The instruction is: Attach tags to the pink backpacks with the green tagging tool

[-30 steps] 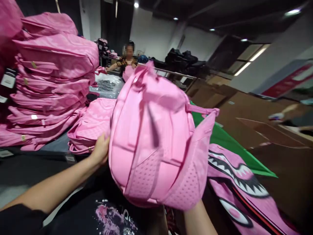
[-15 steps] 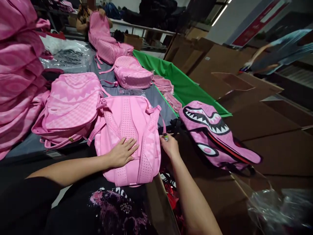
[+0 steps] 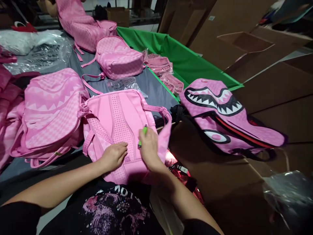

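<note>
A plain pink backpack (image 3: 122, 117) lies back side up on the table edge in front of me, its padded straps facing me. My left hand (image 3: 113, 156) rests on its lower middle with fingers curled, pinching the fabric. My right hand (image 3: 148, 147) is closed around a small green pen-like tool (image 3: 142, 135), held just above the backpack's lower right part.
A pink zigzag-pattern backpack (image 3: 50, 111) lies to the left, more pink bags (image 3: 114, 55) further back. A shark-mouth pink bag (image 3: 227, 114) rests on brown cardboard boxes (image 3: 276, 88) at right. Green cloth (image 3: 181, 62) and clear plastic wrap (image 3: 36, 52) lie beyond. Another person's arm shows at top left.
The backpack, held up a second ago, now lies flat. My right hand moved from the bag's right edge onto it with the green tool; my left hand's fingers curled in.
</note>
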Demonstrator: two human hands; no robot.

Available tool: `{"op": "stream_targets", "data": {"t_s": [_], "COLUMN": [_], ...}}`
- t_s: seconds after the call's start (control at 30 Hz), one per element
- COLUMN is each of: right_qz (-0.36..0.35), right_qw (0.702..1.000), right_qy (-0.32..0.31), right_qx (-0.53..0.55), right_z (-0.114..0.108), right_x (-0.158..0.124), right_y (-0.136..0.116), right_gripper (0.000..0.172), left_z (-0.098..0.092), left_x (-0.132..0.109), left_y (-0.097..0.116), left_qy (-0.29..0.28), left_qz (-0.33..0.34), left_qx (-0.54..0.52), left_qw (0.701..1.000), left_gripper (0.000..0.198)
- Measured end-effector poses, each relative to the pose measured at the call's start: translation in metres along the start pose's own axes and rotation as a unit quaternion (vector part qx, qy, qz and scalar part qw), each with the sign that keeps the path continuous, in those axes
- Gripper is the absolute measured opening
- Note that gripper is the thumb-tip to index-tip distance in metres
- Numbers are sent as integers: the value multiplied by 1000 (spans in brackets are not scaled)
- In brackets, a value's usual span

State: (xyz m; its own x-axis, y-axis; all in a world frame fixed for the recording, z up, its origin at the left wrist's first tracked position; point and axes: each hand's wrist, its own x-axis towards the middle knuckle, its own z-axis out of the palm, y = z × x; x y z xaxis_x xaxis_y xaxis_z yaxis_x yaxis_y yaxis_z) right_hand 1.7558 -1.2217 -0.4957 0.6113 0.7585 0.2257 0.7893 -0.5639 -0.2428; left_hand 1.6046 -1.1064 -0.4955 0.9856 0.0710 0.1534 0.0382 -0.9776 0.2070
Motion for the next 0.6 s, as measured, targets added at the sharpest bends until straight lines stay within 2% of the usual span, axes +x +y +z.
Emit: {"op": "stream_targets", "data": {"t_s": [0.03,0.1,0.2,0.27,0.3,0.37,0.43,0.5,0.6], "right_qz": [37,80,66,40,27,5,-5,-13,-30], "right_qw": [999,996,995,990,987,981,977,977,985], "right_qy": [5,22,78,134,158,192,210,210,168], "right_qx": [-24,-26,9,2,-7,-27,-37,-36,-18], "right_z": [-3,-7,0,12,17,26,30,33,34], "right_x": [-9,-27,-44,-50,-52,-55,-59,-62,-66], "right_y": [16,40,52,50,48,46,46,49,52], "right_gripper": [35,38,40,38,37,36,35,35,35], "left_z": [-11,-30,-43,-44,-44,-45,-51,-63,-82], "left_x": [17,66,153,195,207,216,212,208,209], "left_y": [-4,-15,-34,-42,-45,-50,-60,-80,-119], "left_qy": [-1,3,3,-59,-89,-133,-138,-116,-42], "left_qz": [-4,3,89,100,103,122,159,171,100], "left_qx": [-6,-10,41,101,120,128,128,154,233], "left_qw": [1000,1000,995,988,983,975,969,966,966], "left_gripper": [33,33,30,34,37,40,40,43,50]}}
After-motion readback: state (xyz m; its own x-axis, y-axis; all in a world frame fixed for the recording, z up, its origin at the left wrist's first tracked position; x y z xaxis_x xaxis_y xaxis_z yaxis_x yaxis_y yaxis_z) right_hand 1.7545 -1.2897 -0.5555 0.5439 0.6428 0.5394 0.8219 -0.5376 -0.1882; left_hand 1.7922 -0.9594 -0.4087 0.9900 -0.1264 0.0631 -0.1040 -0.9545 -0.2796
